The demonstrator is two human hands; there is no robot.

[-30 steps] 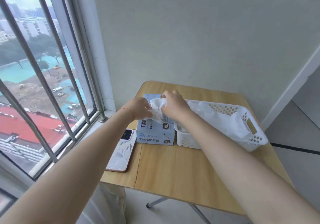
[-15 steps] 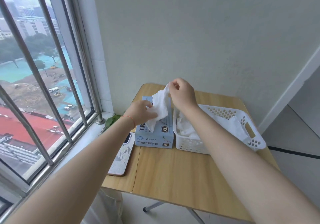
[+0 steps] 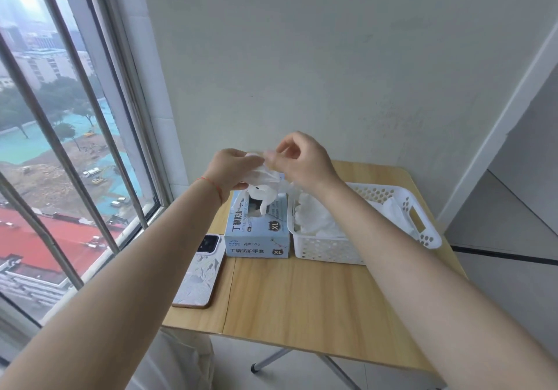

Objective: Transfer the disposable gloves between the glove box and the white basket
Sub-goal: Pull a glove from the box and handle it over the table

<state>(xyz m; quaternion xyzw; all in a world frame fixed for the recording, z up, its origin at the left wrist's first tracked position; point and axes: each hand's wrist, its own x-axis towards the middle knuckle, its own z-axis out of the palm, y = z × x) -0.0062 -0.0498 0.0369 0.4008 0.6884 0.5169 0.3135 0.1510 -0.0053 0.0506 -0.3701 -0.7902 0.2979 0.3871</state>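
A light blue glove box [image 3: 258, 232] marked XL stands on the wooden table [image 3: 305, 296], with a white glove poking from its top slot. Right beside it sits the white basket [image 3: 332, 250], holding several crumpled white gloves [image 3: 314, 217]. Above the box, my left hand [image 3: 232, 169] and my right hand [image 3: 302, 160] both pinch one white glove [image 3: 262, 176], which hangs between them, its fingers dangling toward the box opening.
A phone [image 3: 200, 271] in a pale patterned case lies face down at the table's left edge, next to the box. A barred window [image 3: 69, 135] is on the left, a plain wall behind the table, and floor to the right.
Both hands have risen from the top of the box, lifting the glove up clear of the slot. The view has tilted and moved closer to the table.
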